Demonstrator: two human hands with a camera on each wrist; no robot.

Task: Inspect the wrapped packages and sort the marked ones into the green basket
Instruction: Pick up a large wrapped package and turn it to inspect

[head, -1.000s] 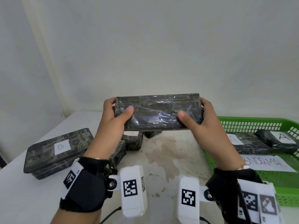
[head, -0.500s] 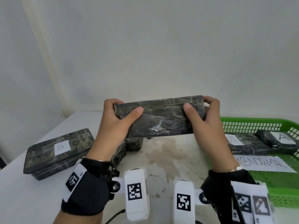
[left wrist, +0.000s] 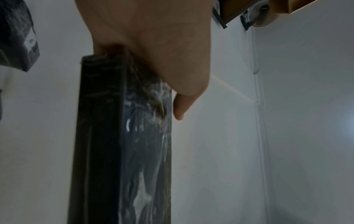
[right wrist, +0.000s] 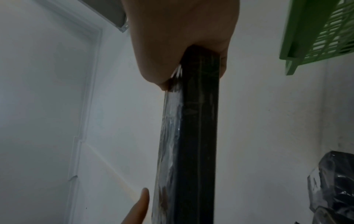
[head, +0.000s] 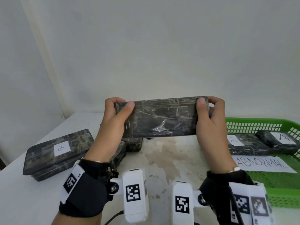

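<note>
I hold a dark marbled package (head: 162, 117), wrapped in clear film, up above the table with its broad face toward me; no label shows on that face. My left hand (head: 121, 103) grips its left end, thumb in front and fingers behind. My right hand (head: 208, 103) grips the right end the same way. The wrist views show the package (left wrist: 118, 144) (right wrist: 195, 136) edge-on below my left hand (left wrist: 153, 45) and my right hand (right wrist: 182, 37). The green basket (head: 253, 123) stands at the right and holds two packages labelled A (head: 253, 145) (head: 279, 140).
A paper reading ABNORMAL (head: 263, 164) lies in the basket. A package labelled B (head: 56, 151) lies on the white table (head: 170, 159) at the left. More dark packages (head: 133, 143) sit behind my left wrist. A wall rises behind the table.
The package has tipped so its broad face now turns more squarely toward me. Both thumbs have slid outward and up to its upper corners.
</note>
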